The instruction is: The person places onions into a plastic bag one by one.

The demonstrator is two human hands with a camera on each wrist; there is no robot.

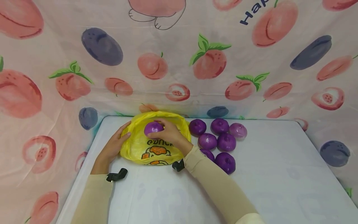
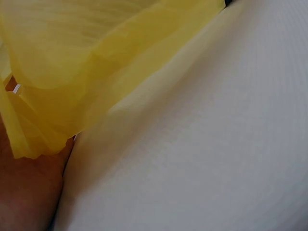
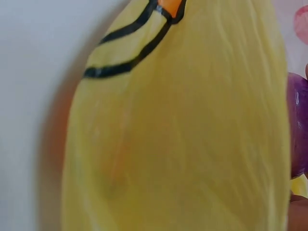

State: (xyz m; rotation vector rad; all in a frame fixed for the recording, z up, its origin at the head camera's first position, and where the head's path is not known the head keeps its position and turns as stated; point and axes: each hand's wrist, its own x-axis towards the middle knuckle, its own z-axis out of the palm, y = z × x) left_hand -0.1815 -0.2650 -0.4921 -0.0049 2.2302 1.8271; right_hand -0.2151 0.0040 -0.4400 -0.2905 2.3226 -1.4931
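Onions (image 1: 226, 142), eight in the head view: seven on the table (image 1: 279, 174) right of one bag (image 1: 129, 152), the eighth pinched by the right hand (image 1: 169, 133) at the bag's mouth! Left hand (image 1: 113, 144) spread, touching the bag's left side. Left wrist: bag overlaps that hand. Right wrist: one onion peeks past the bag.

Obs.: yellow plastic bag (image 3: 183, 139) dominates, black-outlined orange print (image 3: 169, 6) at its top. Left of bag: white surface (image 3: 24, 106), shadowed alongside. Right of bag, partly hidden: glossy purple onion (image 3: 299, 125), with right hand (image 3: 298, 215) just below.
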